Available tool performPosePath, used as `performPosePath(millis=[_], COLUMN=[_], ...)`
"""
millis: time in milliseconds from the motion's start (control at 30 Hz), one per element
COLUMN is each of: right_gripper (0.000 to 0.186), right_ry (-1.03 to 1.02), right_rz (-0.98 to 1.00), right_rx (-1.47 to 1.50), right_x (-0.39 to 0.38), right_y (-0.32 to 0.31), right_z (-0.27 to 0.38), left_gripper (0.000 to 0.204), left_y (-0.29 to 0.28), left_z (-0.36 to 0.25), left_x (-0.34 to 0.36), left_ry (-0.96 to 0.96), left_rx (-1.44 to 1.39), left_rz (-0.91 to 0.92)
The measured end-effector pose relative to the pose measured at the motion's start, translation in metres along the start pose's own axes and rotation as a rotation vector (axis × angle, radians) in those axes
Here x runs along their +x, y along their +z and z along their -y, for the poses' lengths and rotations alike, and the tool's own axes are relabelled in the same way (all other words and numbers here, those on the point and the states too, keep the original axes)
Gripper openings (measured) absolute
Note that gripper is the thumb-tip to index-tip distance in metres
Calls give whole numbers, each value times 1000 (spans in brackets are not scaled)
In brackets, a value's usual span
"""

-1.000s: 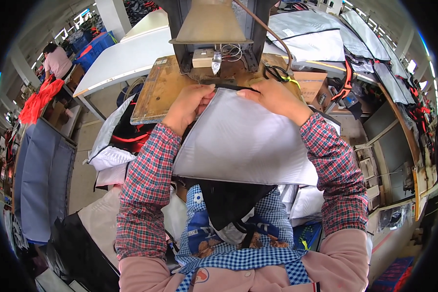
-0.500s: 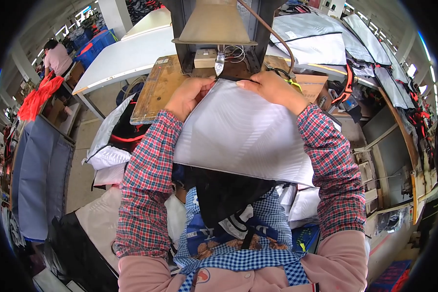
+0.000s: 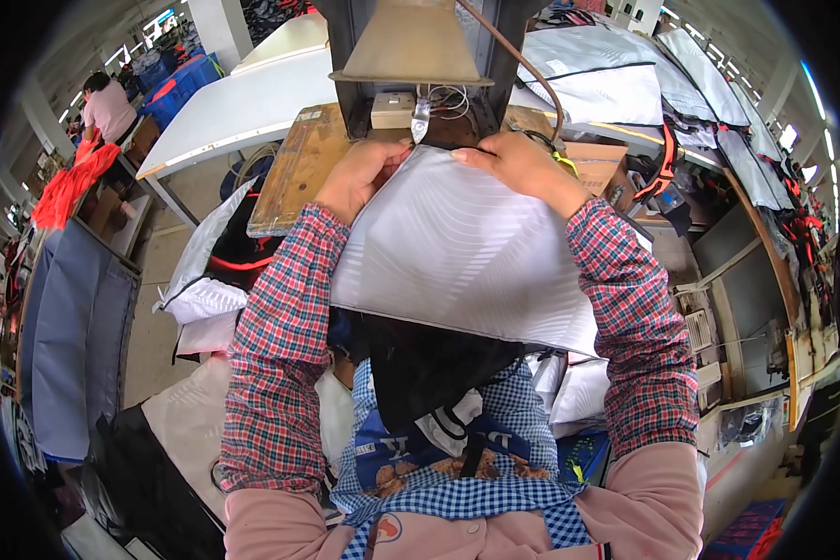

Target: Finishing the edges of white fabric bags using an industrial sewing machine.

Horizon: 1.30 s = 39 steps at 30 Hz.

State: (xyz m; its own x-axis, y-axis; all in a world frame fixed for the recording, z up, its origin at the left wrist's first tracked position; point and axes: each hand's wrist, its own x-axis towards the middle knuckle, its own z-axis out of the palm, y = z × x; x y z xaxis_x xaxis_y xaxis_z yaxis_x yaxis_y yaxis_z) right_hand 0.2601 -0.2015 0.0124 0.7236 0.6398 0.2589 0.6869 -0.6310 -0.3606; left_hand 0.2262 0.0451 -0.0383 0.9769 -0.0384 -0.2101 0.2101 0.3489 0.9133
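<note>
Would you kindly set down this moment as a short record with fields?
Setting: sewing workshop, seen from the head camera
Left hand: pressing the white quilted panel at its top left edge
Right hand: pressing the same panel at its top right edge
Machine: directly behind the panel's top edge
Surface: wooden board
Background: another person at far left

Wooden work board, brown, worn, on a table beneath a machine head. On it: white quilted fabric panel, spreading from centre toward 6 o'clock past the near edge; small cardboard box at 3 o'clock. Long white table adjoining at 11 o'clock.
</note>
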Motion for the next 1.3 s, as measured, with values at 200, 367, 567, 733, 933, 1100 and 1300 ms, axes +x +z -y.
performPosePath(millis=[200, 367, 567, 733, 933, 1100, 1300], right_gripper=[62, 62, 62, 59, 52, 52, 53], right_ry=[39, 46, -3, -2, 290, 477, 740], right_rz=[44, 8, -44, -90, -205, -472, -679], right_rx=[-34, -11, -39, -46, 96, -60, -802], right_x=[1, 1, 1, -40, -146, -240, -331], right_y=[-6, -9, 6, -4, -59, -154, -334], right_z=[10, 0, -11, 2, -21, -96, -155], left_gripper=[18, 22, 22, 13, 11, 13, 11], left_y=[-7, -15, -55, -77, -123, -158, -166], left_z=[-3, -17, -1, 18, 63, 112, 151], left_x=[3, -9, -39, -92, -156, -188, -192], left_ry=[47, 145, 140, 125, 26, -81, -133], left_rx=[49, 97, 75, -14, -25, -76, -156], left_rz=[-72, -169, -236, -218, -258, -364, -390])
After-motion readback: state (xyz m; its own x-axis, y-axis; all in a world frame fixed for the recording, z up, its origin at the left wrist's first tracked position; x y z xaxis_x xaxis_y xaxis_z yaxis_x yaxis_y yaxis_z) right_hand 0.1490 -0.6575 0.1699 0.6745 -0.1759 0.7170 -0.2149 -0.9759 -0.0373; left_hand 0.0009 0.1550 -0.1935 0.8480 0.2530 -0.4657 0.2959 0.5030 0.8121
